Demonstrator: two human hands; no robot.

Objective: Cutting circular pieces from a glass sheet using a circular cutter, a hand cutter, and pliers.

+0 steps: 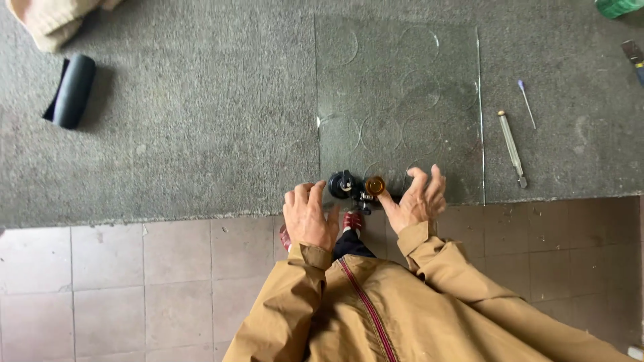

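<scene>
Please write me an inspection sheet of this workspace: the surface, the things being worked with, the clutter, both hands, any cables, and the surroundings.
Surface: grey carpet-covered bench, worn and dusty.
Job's things: clear glass sheet lying flat, scored with several circles; circle cutter with black suction base and amber knob at the sheet's near edge.
Clutter: straight glass cutter, thin blue-tipped pin, black roll, beige cloth, green object at the far corner.
Grippers: left hand at the bench edge beside the black base; right hand with thumb by the amber knob, fingers on the glass.
Cables: nothing seen.
Surroundings: tiled floor below.
</scene>
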